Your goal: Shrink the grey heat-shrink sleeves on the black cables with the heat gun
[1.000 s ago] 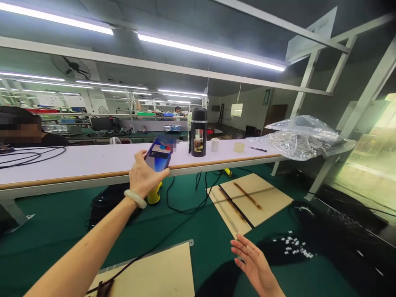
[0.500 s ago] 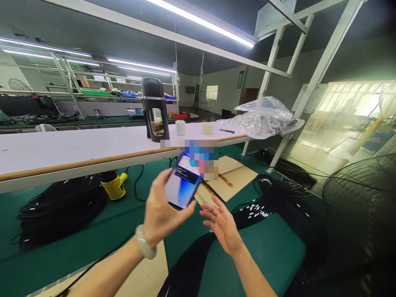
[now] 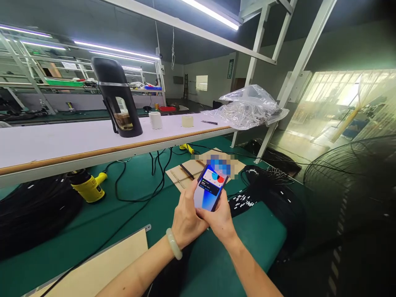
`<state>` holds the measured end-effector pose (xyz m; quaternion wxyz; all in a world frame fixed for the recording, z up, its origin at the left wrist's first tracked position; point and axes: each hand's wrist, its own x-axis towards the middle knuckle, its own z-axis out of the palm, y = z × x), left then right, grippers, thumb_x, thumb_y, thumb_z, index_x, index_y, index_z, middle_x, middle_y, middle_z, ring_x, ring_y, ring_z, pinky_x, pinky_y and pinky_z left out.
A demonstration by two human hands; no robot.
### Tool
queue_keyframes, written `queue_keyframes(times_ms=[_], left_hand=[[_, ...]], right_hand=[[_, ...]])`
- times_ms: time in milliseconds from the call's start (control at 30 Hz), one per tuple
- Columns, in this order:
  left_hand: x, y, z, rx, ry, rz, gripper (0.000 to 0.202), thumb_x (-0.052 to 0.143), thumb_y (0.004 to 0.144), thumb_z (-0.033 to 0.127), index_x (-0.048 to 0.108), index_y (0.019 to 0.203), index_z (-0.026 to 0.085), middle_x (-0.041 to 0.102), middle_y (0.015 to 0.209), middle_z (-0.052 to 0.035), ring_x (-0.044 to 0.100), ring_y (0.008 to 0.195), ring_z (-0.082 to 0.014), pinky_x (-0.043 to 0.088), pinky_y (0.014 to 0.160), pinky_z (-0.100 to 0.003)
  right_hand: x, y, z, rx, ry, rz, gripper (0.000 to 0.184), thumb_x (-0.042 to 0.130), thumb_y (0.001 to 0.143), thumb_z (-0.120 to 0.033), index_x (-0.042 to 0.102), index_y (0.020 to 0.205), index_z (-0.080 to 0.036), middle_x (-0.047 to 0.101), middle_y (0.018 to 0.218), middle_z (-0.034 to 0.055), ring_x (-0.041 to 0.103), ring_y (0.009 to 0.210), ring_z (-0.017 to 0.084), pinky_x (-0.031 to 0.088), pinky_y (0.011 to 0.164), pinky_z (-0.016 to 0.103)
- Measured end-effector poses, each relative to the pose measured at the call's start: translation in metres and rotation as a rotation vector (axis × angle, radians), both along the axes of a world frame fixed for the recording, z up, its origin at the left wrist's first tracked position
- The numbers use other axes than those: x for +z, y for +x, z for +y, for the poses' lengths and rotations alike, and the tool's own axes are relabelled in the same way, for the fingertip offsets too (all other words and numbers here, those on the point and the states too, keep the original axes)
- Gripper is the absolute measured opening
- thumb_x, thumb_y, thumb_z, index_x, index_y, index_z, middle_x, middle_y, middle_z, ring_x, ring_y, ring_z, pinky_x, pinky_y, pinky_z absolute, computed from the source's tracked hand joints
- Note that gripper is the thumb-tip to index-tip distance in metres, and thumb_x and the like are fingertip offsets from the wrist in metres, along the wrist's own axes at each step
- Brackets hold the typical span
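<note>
A smartphone [image 3: 209, 189] with a lit screen is held upright over the green bench [image 3: 133, 194], low in the middle of the view. My left hand [image 3: 185, 217], with a pale bangle on the wrist, wraps round its lower left side. From the right, my right hand [image 3: 220, 220] closes on the phone's bottom edge, thumb on the screen. Both hands touch each other below the phone.
A raised white shelf [image 3: 77, 142] carries a black flask [image 3: 118, 103], two tape rolls [image 3: 155, 120] and a plastic bag [image 3: 249, 108]. Beneath it lie a yellow heat gun [image 3: 88, 186], black cable bundles [image 3: 31, 214] and wooden boards [image 3: 185, 171]. A floor fan [image 3: 352, 181] stands right.
My left hand brought the phone down from the shelf edge toward me. My right hand, open before, came up and closed on the phone. The view turned right.
</note>
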<state>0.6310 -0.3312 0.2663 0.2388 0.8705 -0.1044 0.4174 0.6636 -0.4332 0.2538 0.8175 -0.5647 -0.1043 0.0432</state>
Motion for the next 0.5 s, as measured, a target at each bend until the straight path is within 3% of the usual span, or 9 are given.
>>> queue_keyframes(times_ms=[100, 167, 333, 500], left_hand=[[-0.003, 0.003, -0.006, 0.001, 0.007, -0.043, 0.093, 0.072, 0.068, 0.031, 0.016, 0.141, 0.015, 0.048, 0.127, -0.0197, 0.053, 0.113, -0.0317, 0.053, 0.083, -0.042], [-0.004, 0.005, -0.007, 0.014, 0.007, -0.071, 0.095, 0.073, 0.067, 0.034, 0.017, 0.140, 0.013, 0.049, 0.124, -0.0205, 0.054, 0.111, -0.0318, 0.054, 0.082, -0.042], [-0.008, 0.004, -0.005, 0.023, -0.027, -0.049, 0.096, 0.074, 0.066, 0.034, 0.018, 0.140, 0.011, 0.050, 0.123, -0.0199, 0.054, 0.109, -0.0297, 0.053, 0.084, -0.042], [-0.011, -0.001, 0.001, 0.059, -0.025, -0.050, 0.098, 0.075, 0.065, 0.034, 0.018, 0.140, 0.011, 0.050, 0.123, -0.0192, 0.054, 0.108, -0.0290, 0.053, 0.084, -0.041]], right_hand=[[-0.001, 0.009, -0.005, -0.040, -0.027, -0.016, 0.045, 0.070, 0.073, -0.034, 0.050, 0.110, -0.020, 0.067, 0.102, 0.0069, 0.065, 0.094, 0.025, 0.053, 0.083, 0.039], [0.000, 0.012, -0.009, -0.015, 0.001, -0.034, 0.036, 0.061, 0.081, -0.041, 0.052, 0.107, -0.018, 0.068, 0.101, 0.0076, 0.065, 0.093, 0.024, 0.054, 0.082, 0.039], [0.002, 0.013, -0.017, 0.209, 0.157, -0.036, 0.038, 0.063, 0.080, -0.033, 0.051, 0.115, -0.019, 0.067, 0.108, 0.0062, 0.063, 0.102, 0.024, 0.051, 0.091, 0.039], [-0.002, 0.014, -0.014, 0.342, 0.176, 0.011, 0.047, 0.067, 0.076, -0.028, 0.050, 0.118, -0.019, 0.068, 0.106, 0.0064, 0.064, 0.100, 0.024, 0.051, 0.090, 0.038]])
